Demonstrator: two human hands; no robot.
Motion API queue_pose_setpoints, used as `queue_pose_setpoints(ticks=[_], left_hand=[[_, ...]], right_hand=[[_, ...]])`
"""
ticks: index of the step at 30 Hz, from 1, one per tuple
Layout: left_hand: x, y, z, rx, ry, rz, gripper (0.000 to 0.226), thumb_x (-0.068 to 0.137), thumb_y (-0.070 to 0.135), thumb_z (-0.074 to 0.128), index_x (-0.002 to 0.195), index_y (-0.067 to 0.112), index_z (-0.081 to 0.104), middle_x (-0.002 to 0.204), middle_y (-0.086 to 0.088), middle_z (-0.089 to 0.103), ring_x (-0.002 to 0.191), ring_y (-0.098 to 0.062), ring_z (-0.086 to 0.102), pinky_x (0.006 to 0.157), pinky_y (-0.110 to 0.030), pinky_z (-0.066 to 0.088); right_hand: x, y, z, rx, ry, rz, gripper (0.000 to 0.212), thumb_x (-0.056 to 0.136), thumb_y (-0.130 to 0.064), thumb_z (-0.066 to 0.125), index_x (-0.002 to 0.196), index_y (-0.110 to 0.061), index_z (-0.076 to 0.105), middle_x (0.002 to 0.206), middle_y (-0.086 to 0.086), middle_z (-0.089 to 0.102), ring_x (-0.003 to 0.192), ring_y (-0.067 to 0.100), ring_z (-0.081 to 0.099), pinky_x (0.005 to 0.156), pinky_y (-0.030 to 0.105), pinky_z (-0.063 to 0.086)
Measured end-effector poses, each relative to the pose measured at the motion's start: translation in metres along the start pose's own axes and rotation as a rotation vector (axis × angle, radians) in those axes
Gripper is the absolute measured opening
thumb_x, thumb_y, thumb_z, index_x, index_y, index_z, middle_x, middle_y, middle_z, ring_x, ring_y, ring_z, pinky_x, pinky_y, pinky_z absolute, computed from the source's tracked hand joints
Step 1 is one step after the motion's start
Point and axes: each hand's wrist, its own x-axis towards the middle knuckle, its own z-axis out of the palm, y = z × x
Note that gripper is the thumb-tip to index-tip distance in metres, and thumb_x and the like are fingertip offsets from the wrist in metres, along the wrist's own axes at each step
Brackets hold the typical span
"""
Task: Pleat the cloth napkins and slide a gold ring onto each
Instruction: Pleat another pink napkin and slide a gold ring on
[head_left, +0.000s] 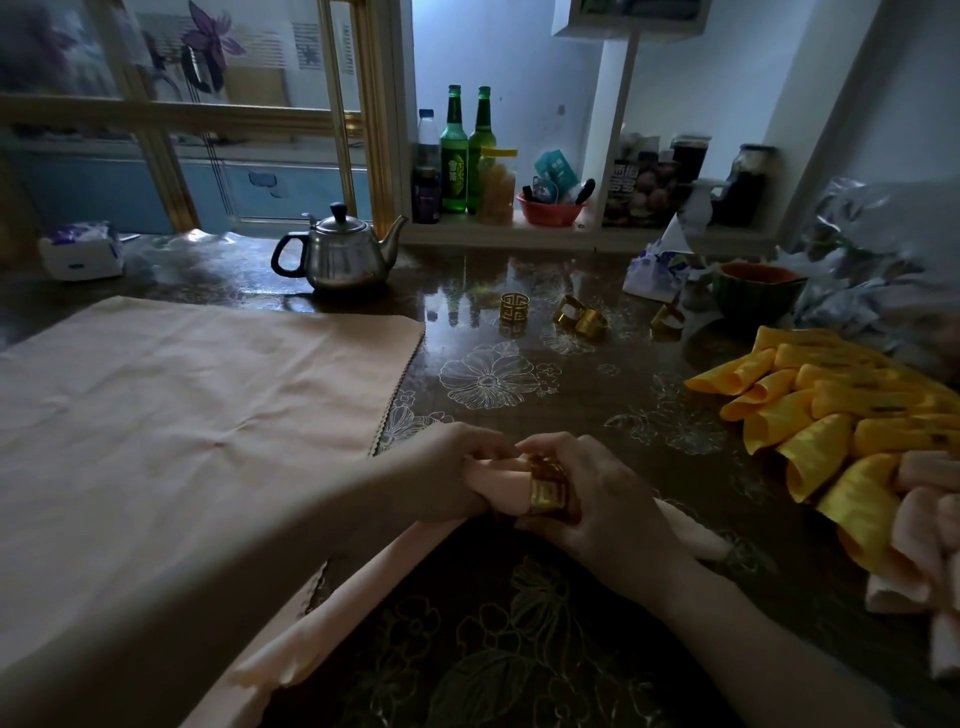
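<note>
A pleated peach napkin (332, 608) lies across the near table, folded at its middle, where both my hands hold it. My left hand (441, 475) grips the folded middle. My right hand (602, 499) holds a gold ring (543, 491) with a cut-out key pattern around that fold. One napkin end trails to the lower left, the other end (685, 530) pokes out to the right behind my right hand. A flat peach napkin (197, 410) is spread on the left. Several loose gold rings lie further back: one upright (514, 306), two together (582, 318), one more (667, 318).
Pleated yellow and peach napkins (841, 426) are heaped at the right. A steel teapot (343, 249), a tissue pack (80, 252), a red-rimmed bowl (756, 291) and a plastic bag (872, 260) stand at the back. Bottles (454, 150) and jars line the shelf behind the glossy flowered table (488, 379).
</note>
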Motion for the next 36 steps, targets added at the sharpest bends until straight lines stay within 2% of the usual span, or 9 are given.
queue_pose_setpoints(ticks=[4, 8, 11, 14, 16, 19, 28, 33, 36], left_hand=[[0.001, -0.008, -0.001, -0.086, -0.037, -0.026, 0.055, 0.071, 0.026, 0.081, 0.119, 0.029, 0.055, 0.103, 0.015, 0.060, 0.093, -0.008, 0.059, 0.073, -0.013, 0.043], [-0.003, -0.022, -0.009, -0.402, -0.122, -0.030, 0.041, 0.071, 0.045, 0.081, 0.106, 0.033, 0.065, 0.091, 0.015, 0.068, 0.083, 0.001, 0.064, 0.074, -0.019, 0.050], [-0.002, -0.026, 0.000, -0.321, -0.034, -0.075, 0.039, 0.060, 0.056, 0.079, 0.092, 0.041, 0.062, 0.091, 0.013, 0.070, 0.084, -0.004, 0.066, 0.079, -0.027, 0.054], [0.001, -0.026, 0.008, -0.128, 0.055, -0.083, 0.033, 0.066, 0.039, 0.082, 0.094, 0.036, 0.063, 0.087, 0.014, 0.066, 0.081, -0.006, 0.064, 0.074, -0.023, 0.051], [0.001, -0.025, 0.011, -0.059, 0.147, -0.062, 0.030, 0.069, 0.032, 0.080, 0.096, 0.031, 0.066, 0.081, 0.015, 0.061, 0.076, -0.006, 0.059, 0.066, -0.016, 0.042], [-0.001, -0.028, 0.016, -0.017, 0.247, -0.044, 0.026, 0.068, 0.032, 0.077, 0.092, 0.031, 0.067, 0.071, 0.018, 0.057, 0.071, -0.005, 0.054, 0.062, -0.016, 0.036], [-0.008, -0.028, 0.020, -0.091, 0.296, -0.013, 0.034, 0.060, 0.052, 0.060, 0.088, 0.034, 0.064, 0.067, 0.022, 0.058, 0.066, 0.004, 0.053, 0.061, -0.018, 0.038], [-0.010, -0.024, 0.016, -0.028, 0.251, 0.023, 0.038, 0.071, 0.040, 0.072, 0.107, 0.037, 0.060, 0.084, 0.026, 0.058, 0.083, -0.003, 0.059, 0.073, -0.024, 0.047], [-0.007, -0.017, 0.009, 0.071, 0.143, 0.076, 0.066, 0.064, 0.062, 0.063, 0.126, 0.048, 0.042, 0.113, 0.021, 0.062, 0.100, -0.004, 0.061, 0.084, -0.030, 0.053]], right_hand=[[0.002, 0.001, 0.001, -0.004, 0.017, 0.043, 0.064, 0.070, -0.039, 0.083, 0.124, -0.039, 0.050, 0.102, -0.016, 0.048, 0.090, -0.001, 0.049, 0.073, 0.006, 0.034], [0.000, 0.001, 0.001, 0.011, 0.005, 0.054, 0.061, 0.072, -0.041, 0.081, 0.124, -0.039, 0.050, 0.099, -0.016, 0.048, 0.087, -0.002, 0.050, 0.071, 0.007, 0.034], [-0.002, 0.001, 0.001, 0.004, -0.012, 0.046, 0.066, 0.070, -0.044, 0.082, 0.126, -0.037, 0.048, 0.103, -0.018, 0.047, 0.090, -0.005, 0.049, 0.074, 0.006, 0.034], [-0.003, 0.006, 0.000, 0.015, -0.031, 0.074, 0.072, 0.064, -0.050, 0.083, 0.123, -0.030, 0.048, 0.112, -0.017, 0.048, 0.098, -0.002, 0.050, 0.082, 0.009, 0.038], [-0.005, 0.009, -0.007, 0.044, -0.067, 0.129, 0.059, 0.069, -0.049, 0.080, 0.118, -0.031, 0.051, 0.109, -0.018, 0.051, 0.099, -0.002, 0.052, 0.082, 0.011, 0.042], [-0.004, 0.012, -0.016, 0.149, -0.151, 0.185, 0.037, 0.082, -0.030, 0.072, 0.116, -0.031, 0.058, 0.109, -0.016, 0.058, 0.100, -0.002, 0.055, 0.081, 0.009, 0.045], [0.002, 0.015, -0.017, 0.284, -0.163, 0.214, 0.030, 0.084, -0.022, 0.071, 0.113, -0.029, 0.065, 0.103, -0.015, 0.066, 0.093, -0.007, 0.060, 0.074, 0.006, 0.046], [0.006, 0.015, -0.015, 0.321, -0.153, 0.228, 0.023, 0.080, -0.018, 0.076, 0.101, -0.020, 0.067, 0.093, -0.008, 0.067, 0.085, -0.005, 0.062, 0.068, 0.008, 0.047], [0.005, 0.014, -0.014, 0.296, -0.102, 0.201, 0.022, 0.076, -0.023, 0.079, 0.095, -0.019, 0.069, 0.086, -0.008, 0.068, 0.079, -0.002, 0.063, 0.065, 0.010, 0.048]])
